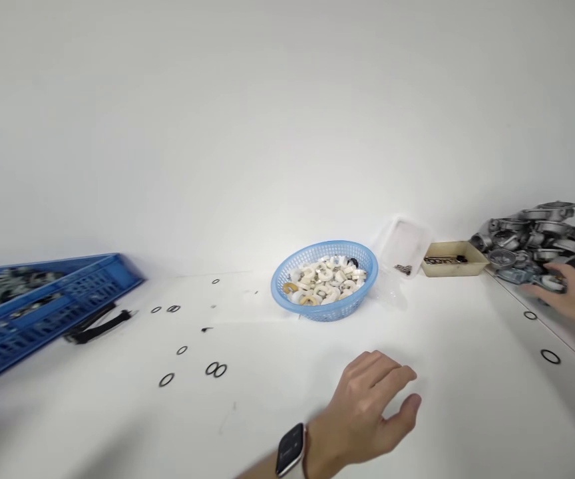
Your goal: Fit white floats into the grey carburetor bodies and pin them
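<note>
My left hand (372, 406), with a watch (290, 450) on its wrist, hovers low over the white table (277, 392). Its thumb and fingers are apart and nothing is in them. At the right edge, my right hand (574, 293) reaches to the near side of a heap of grey metal housings (537, 233). Its thumb and forefinger are spread on either side of a grey metal part (552, 283); I see no firm grip on it. The rest of that hand is partly cut off by the frame.
A blue basket (287, 309) holds white and yellowish rings. Right of it stand a clear plastic box (407, 243) and a cream tray (454, 268) with small dark parts. A blue crate (112, 273) of parts is at left, beside a black strap-like piece (102, 327). Several black rings (166, 380) lie about.
</note>
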`<state>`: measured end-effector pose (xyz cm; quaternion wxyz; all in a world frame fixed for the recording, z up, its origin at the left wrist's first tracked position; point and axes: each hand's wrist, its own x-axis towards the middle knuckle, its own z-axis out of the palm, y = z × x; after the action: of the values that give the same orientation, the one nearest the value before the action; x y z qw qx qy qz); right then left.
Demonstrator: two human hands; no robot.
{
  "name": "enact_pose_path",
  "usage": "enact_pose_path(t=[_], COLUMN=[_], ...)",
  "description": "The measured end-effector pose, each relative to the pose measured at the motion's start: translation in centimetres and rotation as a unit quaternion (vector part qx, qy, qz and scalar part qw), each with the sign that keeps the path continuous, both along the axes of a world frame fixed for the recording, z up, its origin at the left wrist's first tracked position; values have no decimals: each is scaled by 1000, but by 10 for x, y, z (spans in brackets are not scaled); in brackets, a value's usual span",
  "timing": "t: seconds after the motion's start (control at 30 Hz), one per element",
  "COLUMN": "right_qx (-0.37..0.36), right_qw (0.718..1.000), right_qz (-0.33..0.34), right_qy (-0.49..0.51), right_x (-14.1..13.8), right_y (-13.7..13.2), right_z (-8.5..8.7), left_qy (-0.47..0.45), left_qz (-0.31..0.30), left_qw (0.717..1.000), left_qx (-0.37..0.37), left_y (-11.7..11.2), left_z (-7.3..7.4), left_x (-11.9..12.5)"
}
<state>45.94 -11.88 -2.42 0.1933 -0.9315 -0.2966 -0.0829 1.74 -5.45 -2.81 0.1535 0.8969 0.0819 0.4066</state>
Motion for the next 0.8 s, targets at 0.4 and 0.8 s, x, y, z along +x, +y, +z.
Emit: enact_pose_path(t=[0.4,0.8], right_qx=[84,-29], right_qw=[942,980], right_qz=[286,198], right_qy=[-152,-2], right_x=[-100,-61], right_y=[32,20], right_z=[-2,-4], left_qy=[5,52], left_qz=[11,-9], left_qw=[998,997], left_qx=[64,61], left_y=[4,4], left_z=[-9,-9], left_x=[3,-2])
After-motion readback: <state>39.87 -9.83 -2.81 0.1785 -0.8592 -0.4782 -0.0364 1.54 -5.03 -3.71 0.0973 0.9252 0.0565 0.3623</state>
